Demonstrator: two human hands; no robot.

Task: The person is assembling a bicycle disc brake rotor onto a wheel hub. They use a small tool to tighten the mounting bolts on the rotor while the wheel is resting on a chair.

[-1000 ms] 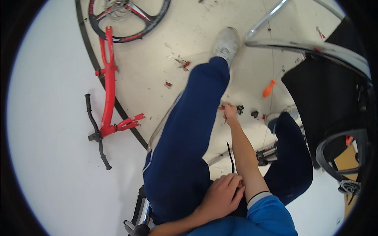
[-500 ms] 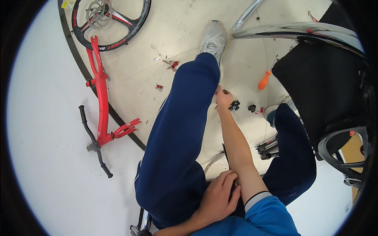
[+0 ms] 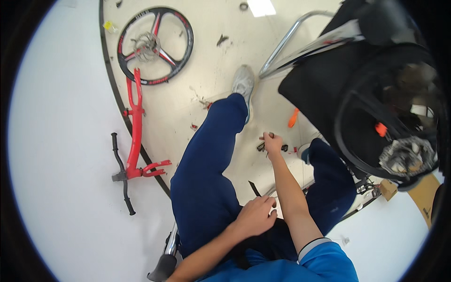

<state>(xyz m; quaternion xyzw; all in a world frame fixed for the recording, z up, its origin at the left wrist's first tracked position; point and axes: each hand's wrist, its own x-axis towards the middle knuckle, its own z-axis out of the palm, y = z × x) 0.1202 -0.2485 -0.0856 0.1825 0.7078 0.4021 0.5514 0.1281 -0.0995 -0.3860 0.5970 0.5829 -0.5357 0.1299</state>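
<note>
On the pale floor (image 3: 213,61) between my legs, a small dark, lumpy, hard-looking part (image 3: 260,147) lies right under my bare right hand (image 3: 273,143), just to the left of its fingers. That arm is stretched well forward, so the right is far the nearer; my left hand (image 3: 256,216) is back over my lap. The part seems to run roughly crosswise to my forearm, though it is too small to be sure. It looks near-black, with an uneven outline, partly hidden by my fingers. My right fingers are drawn close together; whether they grip anything I cannot tell. My left is loosely curled, thumb apart, beside a thin, flat black strip (image 3: 254,188); I cannot tell if it holds that.
</note>
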